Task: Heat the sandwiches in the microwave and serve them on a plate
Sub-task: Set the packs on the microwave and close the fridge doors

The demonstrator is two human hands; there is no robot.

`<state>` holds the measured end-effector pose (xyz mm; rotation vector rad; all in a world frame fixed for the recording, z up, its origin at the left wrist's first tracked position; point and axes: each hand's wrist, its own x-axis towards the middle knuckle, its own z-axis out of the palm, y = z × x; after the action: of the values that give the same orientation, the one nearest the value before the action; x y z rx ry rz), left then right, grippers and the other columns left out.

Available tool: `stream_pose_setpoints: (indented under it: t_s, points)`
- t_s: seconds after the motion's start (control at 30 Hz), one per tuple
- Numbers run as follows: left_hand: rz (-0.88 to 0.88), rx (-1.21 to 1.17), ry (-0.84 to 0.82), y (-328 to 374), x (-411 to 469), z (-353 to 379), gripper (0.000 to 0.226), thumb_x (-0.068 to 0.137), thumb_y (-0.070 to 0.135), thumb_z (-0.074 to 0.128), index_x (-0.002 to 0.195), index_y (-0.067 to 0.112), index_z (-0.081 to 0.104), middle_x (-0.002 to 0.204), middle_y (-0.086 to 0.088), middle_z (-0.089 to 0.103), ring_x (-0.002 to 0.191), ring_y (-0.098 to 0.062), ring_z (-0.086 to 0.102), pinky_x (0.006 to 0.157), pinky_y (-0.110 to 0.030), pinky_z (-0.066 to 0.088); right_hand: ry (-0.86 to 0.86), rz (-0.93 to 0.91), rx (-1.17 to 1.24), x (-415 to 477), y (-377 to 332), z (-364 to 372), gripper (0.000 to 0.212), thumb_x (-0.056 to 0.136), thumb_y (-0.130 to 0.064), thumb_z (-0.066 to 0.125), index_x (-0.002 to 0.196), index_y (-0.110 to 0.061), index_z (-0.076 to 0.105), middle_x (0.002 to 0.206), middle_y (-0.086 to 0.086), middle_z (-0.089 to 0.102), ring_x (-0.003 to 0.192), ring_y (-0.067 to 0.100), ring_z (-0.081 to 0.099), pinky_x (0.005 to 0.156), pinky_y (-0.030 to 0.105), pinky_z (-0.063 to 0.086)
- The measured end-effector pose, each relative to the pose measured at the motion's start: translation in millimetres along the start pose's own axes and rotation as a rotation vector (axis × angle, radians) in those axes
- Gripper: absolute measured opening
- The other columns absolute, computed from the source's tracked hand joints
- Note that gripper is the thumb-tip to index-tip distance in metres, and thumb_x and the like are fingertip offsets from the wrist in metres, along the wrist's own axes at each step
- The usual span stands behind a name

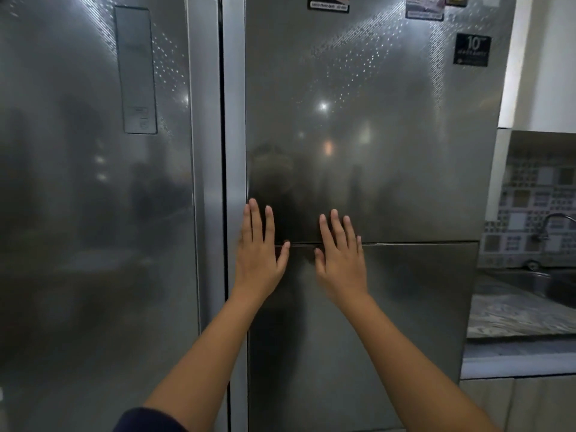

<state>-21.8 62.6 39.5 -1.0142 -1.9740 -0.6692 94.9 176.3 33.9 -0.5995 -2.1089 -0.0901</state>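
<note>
Pressing both palms flat on fridge right door (374, 151): my left hand (257, 257) spread by door's left edge, my right hand (341, 260) spread just beside, across door seam.

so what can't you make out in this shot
Head view only:
Sandwiches, microwave, plate: not in frame; the refrigerator fills it.
Refrigerator contents: hidden behind the shut right door, where the left hand and right hand lie flat.
Stickers: cut off by the top edge, print blurred.
Sink and faucet: cut off by the right edge.
Left door panel: markings too dim to read.
</note>
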Motion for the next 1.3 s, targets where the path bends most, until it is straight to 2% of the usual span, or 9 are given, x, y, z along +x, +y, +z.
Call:
stream_pose_setpoints:
  t_s: [0.1,0.27,0.43,0.63,0.77,0.97,1.17,1.3]
  points:
    - [-0.015,-0.148,-0.128,1.1,-15.2,-25.9,0.066,0.098,0.046,0.022,0.148,0.014,-0.006,0.157,-0.004,-0.015,0.145,-0.016,-0.013,0.116,-0.029,0.000,-0.150,0.069,0.127,-13.0,-11.1,-18.9,0.056,0.097,-0.026,0.038,0.149,-0.025,0.017,0.159,-0.004,0.003,0.147,0.018,0.001,0.119,0.043,0.014]
    - [-0.067,-0.257,-0.202,-9.3,-67.8,-58.8,0.057,0.100,0.040,0.019,0.149,0.017,0.001,0.159,0.002,-0.003,0.145,-0.008,-0.006,0.117,-0.024,0.000,-0.319,0.168,0.356,-54.2,-35.7,-25.7,0.047,0.098,-0.025,0.040,0.144,-0.016,0.034,0.155,0.001,0.025,0.145,0.018,0.016,0.118,0.034,0.016]
    - [-0.188,-0.225,-0.278,-40.8,-110.3,-97.4,0.055,0.101,0.036,0.020,0.149,0.013,0.004,0.159,-0.002,0.002,0.146,-0.011,-0.002,0.116,-0.023,-0.002,-0.387,0.138,0.451,-79.1,-79.2,-28.9,0.042,0.098,-0.021,0.043,0.139,-0.011,0.043,0.151,0.005,0.035,0.143,0.020,0.024,0.115,0.029,0.018]
    - [-0.324,-0.199,-0.259,-87.5,-136.9,-159.0,0.053,0.102,0.030,0.026,0.147,0.004,0.018,0.157,-0.010,0.015,0.147,-0.018,0.008,0.117,-0.026,0.002,-0.392,0.091,0.524,-88.9,-151.0,-48.2,0.038,0.097,-0.019,0.041,0.132,-0.007,0.050,0.141,0.011,0.047,0.139,0.024,0.031,0.111,0.038,0.030]
    - [-0.371,-0.197,-0.253,-144.6,-160.8,-210.4,0.051,0.102,0.029,0.023,0.147,0.004,0.020,0.157,-0.010,0.017,0.146,-0.016,0.008,0.115,-0.022,0.000,-0.381,0.088,0.577,-95.7,-224.0,-55.2,0.037,0.097,-0.022,0.043,0.129,-0.009,0.053,0.135,0.010,0.053,0.128,0.026,0.046,0.106,0.039,0.037]
    - [-0.451,-0.111,-0.306,-262.8,-210.1,-301.5,0.051,0.102,0.031,0.023,0.146,0.004,0.023,0.155,-0.011,0.022,0.145,-0.020,0.014,0.116,-0.028,0.010,-0.420,0.078,0.682,-120.0,-367.9,-40.1,0.034,0.094,-0.019,0.047,0.125,-0.006,0.057,0.130,0.012,0.057,0.122,0.027,0.050,0.103,0.035,0.038]
    - [-0.552,-0.060,-0.300,-378.6,-260.0,-385.9,0.052,0.102,0.032,0.023,0.147,0.006,0.021,0.157,-0.009,0.018,0.146,-0.017,0.009,0.119,-0.032,0.010,-0.528,0.041,0.727,-154.1,-504.9,-15.6,0.035,0.096,-0.021,0.044,0.127,-0.009,0.054,0.133,0.009,0.055,0.122,0.025,0.050,0.100,0.030,0.037]
    - [-0.617,-0.016,-0.274,-447.3,-282.6,-417.3,0.052,0.102,0.033,0.022,0.147,0.007,0.021,0.157,-0.008,0.018,0.146,-0.017,0.010,0.119,-0.032,0.011,-0.602,0.001,0.754,-157.3,-578.3,8.9,0.038,0.096,-0.025,0.043,0.130,-0.011,0.052,0.135,0.008,0.054,0.124,0.025,0.048,0.101,0.036,0.040]
